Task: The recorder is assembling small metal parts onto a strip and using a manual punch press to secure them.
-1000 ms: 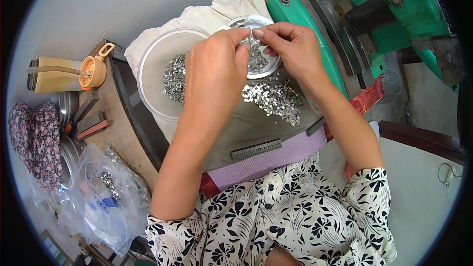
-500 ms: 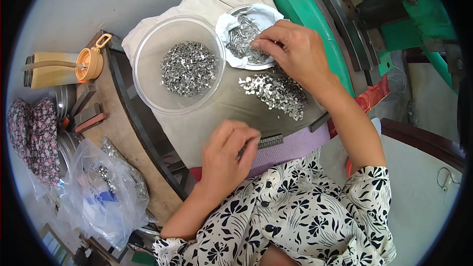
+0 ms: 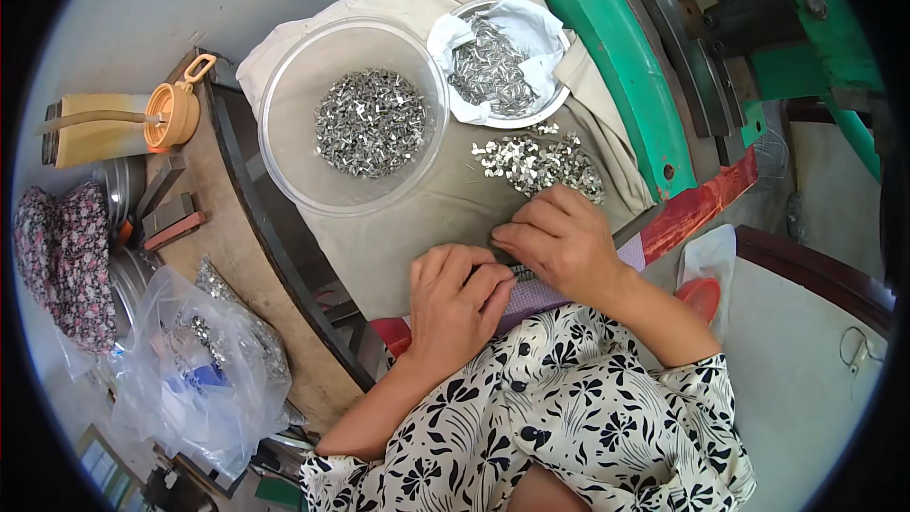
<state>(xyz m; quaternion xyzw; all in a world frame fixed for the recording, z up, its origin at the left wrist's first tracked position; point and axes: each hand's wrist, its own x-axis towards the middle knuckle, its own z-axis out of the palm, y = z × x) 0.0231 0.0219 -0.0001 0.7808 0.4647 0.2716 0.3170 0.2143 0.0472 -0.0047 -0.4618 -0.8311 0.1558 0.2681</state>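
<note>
Working in the head view, you are bringing both hands close together, below and to the right of the clear round tub [image 3: 292,147]. Your left hand [image 3: 453,296] is curling its fingers at a dark ribbed bar [image 3: 523,273]; whether they are clamping it, you cannot tell from this angle. Your right hand [image 3: 561,245] is bending over the same bar, thumb and forefinger drawn together; whether they are pinching a small piece is not discernible. The bar is lying below and right of the tub, partly hidden by your hands, beside a purple mat [image 3: 528,298].

Surroundings, same view: the tub is resting on a beige cloth [image 3: 370,265] and holding many small metal pieces [image 3: 370,123]. Just right of the tub, a metal bowl [image 3: 526,123] with a white lining [image 3: 538,19] is containing slender silvery pieces [image 3: 493,74]. Lower right of the tub, a heap of shiny flat bits [image 3: 540,161] is spreading on the cloth, near your right hand. Well right of the tub, a green machine [image 3: 616,76] is standing. Left of it, an orange lid [image 3: 171,116] is capping a bottle; lower left, a clear plastic bag [image 3: 199,408] is sagging.
</note>
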